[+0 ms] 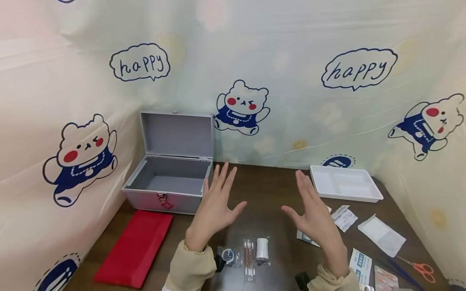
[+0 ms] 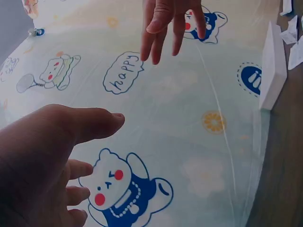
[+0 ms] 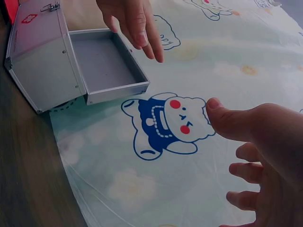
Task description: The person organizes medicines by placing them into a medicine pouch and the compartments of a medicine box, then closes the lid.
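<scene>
Both hands are raised over the table, palms facing each other with a wide gap, and neither holds anything. My left hand has its fingers spread and overlaps the right edge of a silver metal case, whose lid stands up. The inside of the case shows a bare grey floor. My right hand is held with fingers straight and thumb out, left of the white divided tray. Below and between the hands lie a bag of cotton swabs, a wrapped white roll and a small bagged roll of tape.
A red folded pouch lies before the case. At right are paper packets, a white gauze packet, orange-handled scissors, a blister pack and a blue strap. A printed curtain hangs behind the table.
</scene>
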Action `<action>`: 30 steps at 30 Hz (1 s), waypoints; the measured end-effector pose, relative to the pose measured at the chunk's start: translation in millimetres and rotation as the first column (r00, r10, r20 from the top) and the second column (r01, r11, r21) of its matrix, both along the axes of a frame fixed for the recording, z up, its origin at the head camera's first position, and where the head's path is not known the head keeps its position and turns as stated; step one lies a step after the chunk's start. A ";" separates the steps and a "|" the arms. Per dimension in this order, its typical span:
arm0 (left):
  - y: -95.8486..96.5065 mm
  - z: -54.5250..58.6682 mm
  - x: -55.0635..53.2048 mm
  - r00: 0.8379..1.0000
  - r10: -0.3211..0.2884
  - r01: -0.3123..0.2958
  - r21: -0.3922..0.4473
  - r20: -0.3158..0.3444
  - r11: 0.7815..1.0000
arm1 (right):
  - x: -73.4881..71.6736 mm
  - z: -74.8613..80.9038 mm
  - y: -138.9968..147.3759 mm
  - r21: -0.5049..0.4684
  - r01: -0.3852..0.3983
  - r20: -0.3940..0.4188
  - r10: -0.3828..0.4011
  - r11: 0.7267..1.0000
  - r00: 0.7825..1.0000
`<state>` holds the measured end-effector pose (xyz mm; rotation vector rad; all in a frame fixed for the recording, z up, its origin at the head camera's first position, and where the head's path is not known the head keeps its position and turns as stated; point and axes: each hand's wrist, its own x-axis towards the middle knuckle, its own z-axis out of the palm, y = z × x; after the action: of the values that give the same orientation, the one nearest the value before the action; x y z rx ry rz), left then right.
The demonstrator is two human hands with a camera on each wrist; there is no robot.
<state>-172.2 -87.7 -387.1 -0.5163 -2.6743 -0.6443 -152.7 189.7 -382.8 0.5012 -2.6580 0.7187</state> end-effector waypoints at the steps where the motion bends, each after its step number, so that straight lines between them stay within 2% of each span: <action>1: -0.6 3.4 2.2 1.000 -0.007 0.007 0.001 0.003 1.000 | 0.7 0.6 -0.5 0.001 -0.007 0.002 0.007 1.000 1.000; 6: -8.6 28.7 23.2 0.998 -0.039 0.042 0.063 -0.048 0.997 | 3.0 5.9 -1.3 -0.006 -0.031 0.007 0.031 1.000 0.999; 10: -26.0 47.8 44.8 0.994 -0.037 0.044 0.068 -0.101 0.997 | 4.5 9.4 -4.0 -0.020 -0.068 0.007 0.068 0.997 0.998; 13: -45.0 56.9 57.8 0.995 -0.042 0.045 0.031 -0.092 0.998 | 6.3 10.5 -6.3 -0.022 -0.095 0.010 0.095 0.995 0.995; 16: -67.7 58.9 66.3 0.997 -0.043 0.043 -0.010 -0.062 0.999 | 7.6 10.8 -7.5 -0.021 -0.101 0.025 0.101 0.995 0.995; 19: -94.8 50.9 69.0 1.000 -0.008 0.007 -0.068 -0.022 0.998 | 6.6 10.3 -9.5 -0.024 -0.109 0.033 0.110 0.994 0.993; 21: -113.6 39.7 70.1 0.999 0.036 -0.033 -0.106 0.027 0.994 | 6.8 8.6 -10.9 -0.030 -0.125 0.028 0.126 0.992 0.992; 23: -131.9 25.4 71.5 0.992 0.088 -0.074 -0.145 0.094 0.987 | 7.6 5.8 -11.8 -0.033 -0.145 0.015 0.145 0.989 0.989; 26: -155.6 2.2 74.9 0.964 0.172 -0.128 -0.215 0.203 0.968 | 8.9 -0.2 -11.8 -0.032 -0.169 0.012 0.170 0.985 0.985; 30: -177.0 -23.9 77.2 0.907 0.275 -0.167 -0.325 0.320 0.931 | 6.7 -13.9 -13.2 -0.038 -0.190 0.062 0.192 0.981 0.979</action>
<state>-95.0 -264.7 -411.0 -0.1620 -3.1398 -0.2986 -146.0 176.5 -396.7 0.7450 -2.6791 0.8447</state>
